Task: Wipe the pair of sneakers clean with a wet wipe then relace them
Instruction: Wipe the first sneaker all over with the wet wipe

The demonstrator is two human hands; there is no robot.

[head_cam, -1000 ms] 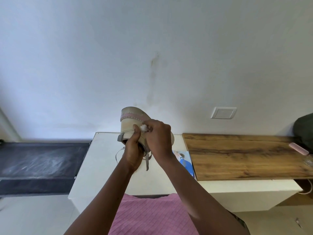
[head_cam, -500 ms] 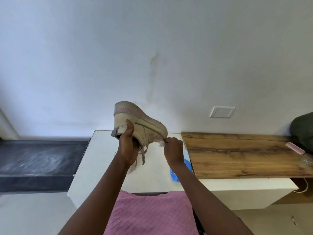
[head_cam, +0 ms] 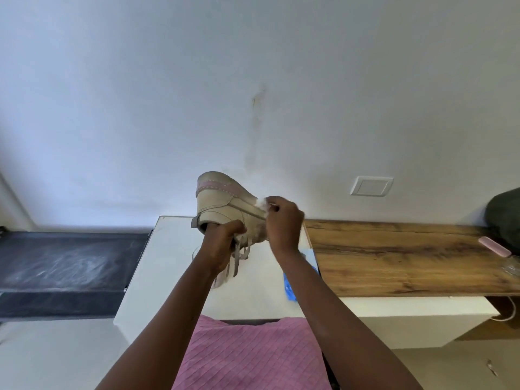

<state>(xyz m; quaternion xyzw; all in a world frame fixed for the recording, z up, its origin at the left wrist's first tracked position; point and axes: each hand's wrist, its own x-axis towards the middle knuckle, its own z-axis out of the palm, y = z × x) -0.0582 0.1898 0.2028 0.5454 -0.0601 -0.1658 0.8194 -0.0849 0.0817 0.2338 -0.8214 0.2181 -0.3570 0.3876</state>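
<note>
A beige sneaker [head_cam: 222, 201] with a pink strip on its sole is held up in the air, sole turned up and away, its laces [head_cam: 239, 254] dangling. My left hand [head_cam: 222, 243] grips it at the collar opening. My right hand [head_cam: 284, 220] pinches a small white wet wipe [head_cam: 261, 203] against the side of the sole. A second sneaker shows only as a pale bit [head_cam: 219, 280] on the white table [head_cam: 171, 257], mostly hidden behind my left forearm.
A blue wipe packet [head_cam: 289, 288] lies on the white table's right part. A wooden top [head_cam: 394, 257] runs to the right, carrying a pink object [head_cam: 495, 246], a glass item [head_cam: 510, 267] and a dark bag [head_cam: 506, 218]. A dark ledge [head_cam: 67, 263] lies left.
My right hand with the wipe has come back up from the sneaker's toe end to the sole's side. The sneaker has tilted slightly in my left hand.
</note>
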